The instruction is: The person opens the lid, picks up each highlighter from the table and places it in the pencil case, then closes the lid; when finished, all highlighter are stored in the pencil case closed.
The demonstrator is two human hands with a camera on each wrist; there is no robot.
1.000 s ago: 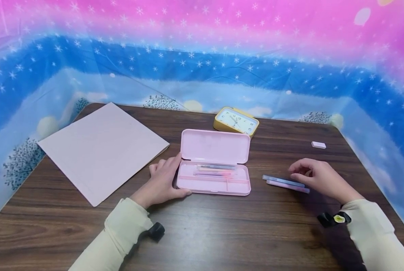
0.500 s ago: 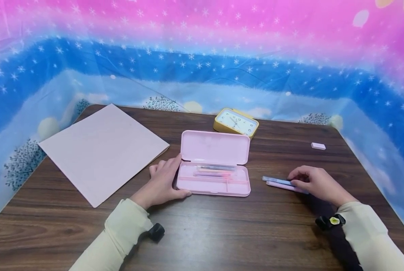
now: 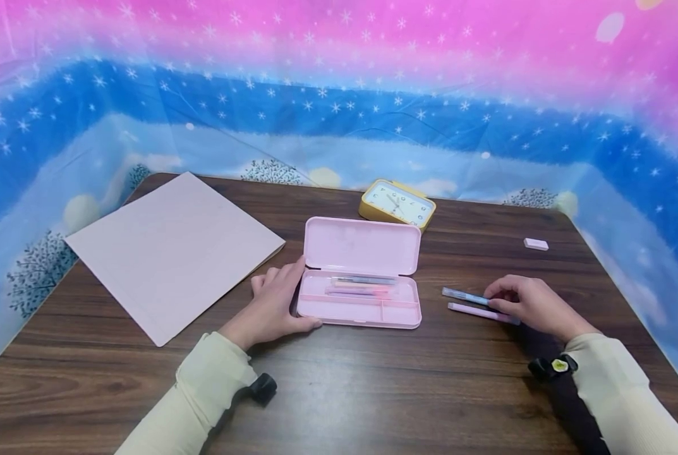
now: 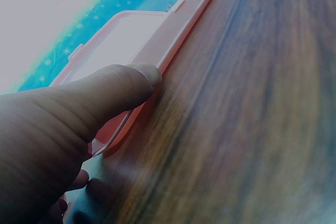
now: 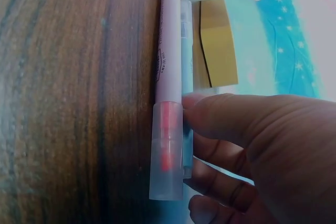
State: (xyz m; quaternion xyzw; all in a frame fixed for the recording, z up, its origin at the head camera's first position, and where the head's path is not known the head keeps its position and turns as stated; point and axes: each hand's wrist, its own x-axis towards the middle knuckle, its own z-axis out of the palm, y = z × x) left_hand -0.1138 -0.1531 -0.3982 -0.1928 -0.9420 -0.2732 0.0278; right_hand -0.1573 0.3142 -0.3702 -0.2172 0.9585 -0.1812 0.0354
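An open pink pencil case lies in the middle of the table in the head view, its lid raised at the back. Several pens lie in its rear compartment. My left hand holds the left end of the case, and in the left wrist view its thumb presses on the front rim. To the right of the case, my right hand pinches a blue highlighter near one end. A pink highlighter lies just in front of it, its cap clear in the right wrist view.
A yellow alarm clock rests right behind the case lid. On the left lies a large pale pink square sheet or folder. A small white eraser lies at the far right, near the table edge. Patterned cloth surrounds the table.
My right hand has come down onto the blue highlighter and now pinches it. The gap between the two highlighters has widened at their left ends. The left hand and case stay put.
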